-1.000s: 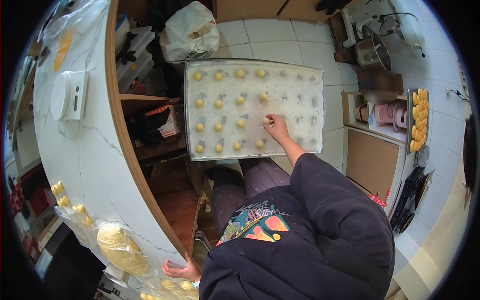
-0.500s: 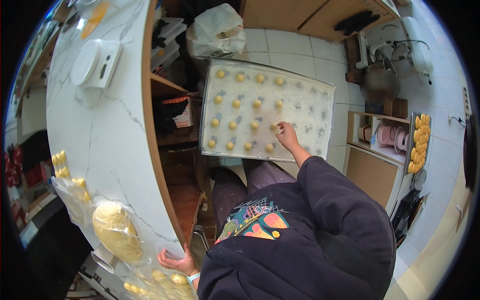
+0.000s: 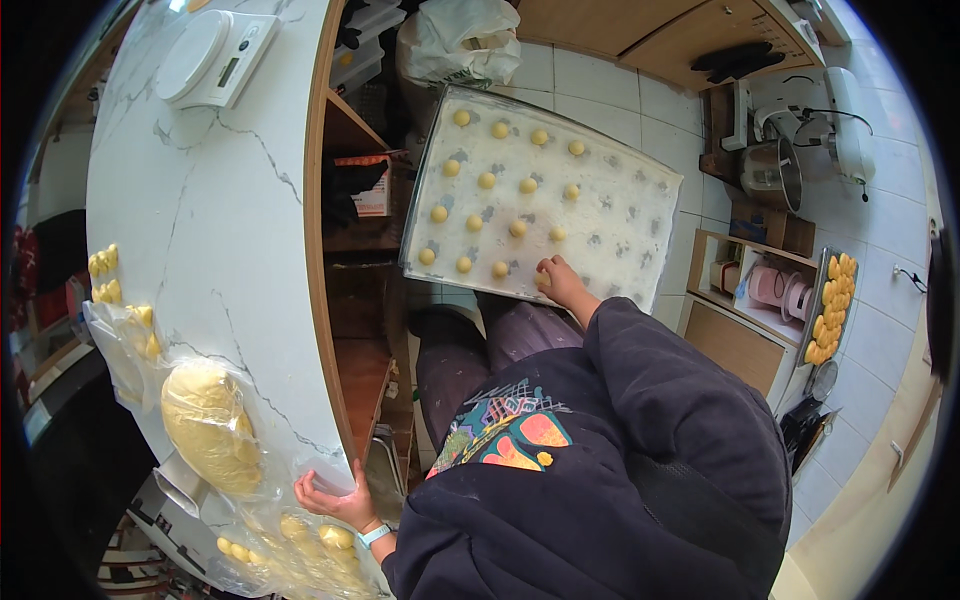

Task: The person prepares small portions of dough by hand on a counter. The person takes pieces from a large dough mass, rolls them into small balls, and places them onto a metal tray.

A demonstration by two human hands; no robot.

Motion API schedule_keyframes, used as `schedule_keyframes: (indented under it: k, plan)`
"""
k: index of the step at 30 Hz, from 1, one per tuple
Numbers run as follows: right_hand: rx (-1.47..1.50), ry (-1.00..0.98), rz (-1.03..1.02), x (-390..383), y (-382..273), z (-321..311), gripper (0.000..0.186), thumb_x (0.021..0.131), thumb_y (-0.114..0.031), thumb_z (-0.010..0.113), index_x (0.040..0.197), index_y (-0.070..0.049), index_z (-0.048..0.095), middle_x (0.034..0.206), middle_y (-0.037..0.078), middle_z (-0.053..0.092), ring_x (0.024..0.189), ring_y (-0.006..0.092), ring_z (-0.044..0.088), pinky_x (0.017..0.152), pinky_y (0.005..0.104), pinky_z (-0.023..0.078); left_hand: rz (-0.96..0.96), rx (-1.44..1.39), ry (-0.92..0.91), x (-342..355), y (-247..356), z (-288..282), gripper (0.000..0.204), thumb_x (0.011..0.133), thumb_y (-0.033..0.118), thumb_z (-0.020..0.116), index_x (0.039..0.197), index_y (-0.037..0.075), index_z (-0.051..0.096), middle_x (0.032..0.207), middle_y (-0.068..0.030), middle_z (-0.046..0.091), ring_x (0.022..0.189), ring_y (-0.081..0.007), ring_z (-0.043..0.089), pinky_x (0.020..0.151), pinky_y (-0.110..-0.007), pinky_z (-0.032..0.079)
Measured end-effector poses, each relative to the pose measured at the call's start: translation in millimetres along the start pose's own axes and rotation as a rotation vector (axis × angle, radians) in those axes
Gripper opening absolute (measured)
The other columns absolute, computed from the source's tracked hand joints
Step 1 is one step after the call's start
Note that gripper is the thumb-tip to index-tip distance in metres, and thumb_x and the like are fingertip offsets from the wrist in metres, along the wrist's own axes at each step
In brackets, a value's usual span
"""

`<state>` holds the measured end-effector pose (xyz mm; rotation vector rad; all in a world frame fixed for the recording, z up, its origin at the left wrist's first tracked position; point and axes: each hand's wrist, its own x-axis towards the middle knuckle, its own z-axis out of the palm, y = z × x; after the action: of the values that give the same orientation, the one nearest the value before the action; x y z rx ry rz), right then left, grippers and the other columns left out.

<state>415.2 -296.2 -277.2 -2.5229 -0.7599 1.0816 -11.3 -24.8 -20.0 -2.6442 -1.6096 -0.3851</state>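
A baking tray (image 3: 628,262) lined with a pale sheet holds several rows of small, round yellow dough balls (image 3: 518,229). My right hand (image 3: 563,282) reaches over its near edge, fingers bent together around a dough ball (image 3: 542,281) in the nearest row. That ball is partly hidden by the fingertips. My left hand (image 3: 338,499) rests at the marble counter's edge, its fingers apart and thumb raised, holding nothing visible. Beside it, clear plastic covers several yellow dough pieces (image 3: 337,538). A large lump of dough (image 3: 210,428) under plastic lies farther along the counter.
A white kitchen scale (image 3: 221,58) stands on the marble counter (image 3: 250,280). Behind the tray sits a white plastic bag (image 3: 458,45). On the right are a stand mixer with a metal bowl (image 3: 770,172), a tray of yellow pieces (image 3: 831,310) and a low cabinet (image 3: 738,343).
My right hand has moved from a ball in the second-nearest row to one in the nearest row. The view has shifted slightly. My left hand stays at the counter edge.
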Motion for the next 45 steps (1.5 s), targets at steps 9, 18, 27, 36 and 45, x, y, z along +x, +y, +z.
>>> schedule_keyframes:
  k: [9, 18, 27, 36, 45]
  plan:
    - [0.410, 0.572, -0.429, 33.7, -173.7, -90.0, 0.019, 0.085, -0.008, 0.071, 0.102, -0.003, 0.063, 0.094, 0.010, 0.061, 0.075, 0.0217, 0.065, 0.071, 0.0327, 0.053, -0.082, -0.055, -0.006, 3.2, 7.3, -4.4, 0.078, 0.059, 0.047, 0.088, 0.117, 0.012, 0.049, 0.122, -0.0141, 0.046, 0.123, -0.0380, 0.041, 0.100, -0.055, 0.032]
    - [0.227, 0.205, -1.099, 88.4, -538.6, -87.6, 0.029, 0.088, -0.008, 0.063, 0.117, -0.006, 0.059, 0.117, 0.016, 0.059, 0.115, 0.0369, 0.054, 0.097, 0.0433, 0.046, -0.179, -0.112, -0.027, 3.9, 6.7, -7.8, 0.076, 0.051, 0.052, 0.086, 0.112, 0.019, 0.054, 0.115, -0.0108, 0.047, 0.119, -0.0346, 0.043, 0.097, -0.050, 0.033]
    - [-0.028, 0.611, -1.304, 196.5, -748.5, -19.2, 0.037, 0.093, -0.015, 0.059, 0.129, -0.012, 0.058, 0.132, 0.010, 0.058, 0.125, 0.0304, 0.051, 0.104, 0.0382, 0.042, -0.235, -0.214, -0.074, 4.5, 7.9, -16.5, 0.073, 0.051, 0.053, 0.086, 0.111, 0.023, 0.057, 0.115, -0.0056, 0.048, 0.119, -0.0284, 0.046, 0.096, -0.048, 0.032]
    - [0.660, 0.295, -0.984, 104.5, -587.3, -49.5, 0.012, 0.095, -0.009, 0.063, 0.104, -0.004, 0.069, 0.093, 0.008, 0.066, 0.086, 0.0163, 0.064, 0.078, 0.0275, 0.050, -0.241, -0.275, -0.084, 7.6, 7.3, -20.8, 0.076, 0.048, 0.050, 0.087, 0.112, 0.024, 0.057, 0.117, -0.0044, 0.048, 0.120, -0.0283, 0.044, 0.096, -0.048, 0.032]
    - [-0.172, 0.448, -1.262, 126.7, -646.8, -48.4, 0.040, 0.089, -0.017, 0.063, 0.129, -0.018, 0.060, 0.141, 0.018, 0.048, 0.130, 0.0355, 0.045, 0.106, 0.0444, 0.040, -0.209, -0.249, -0.081, 10.9, 6.1, -19.4, 0.077, 0.045, 0.046, 0.089, 0.110, 0.020, 0.056, 0.117, -0.0085, 0.047, 0.118, -0.0331, 0.045, 0.095, -0.050, 0.034]
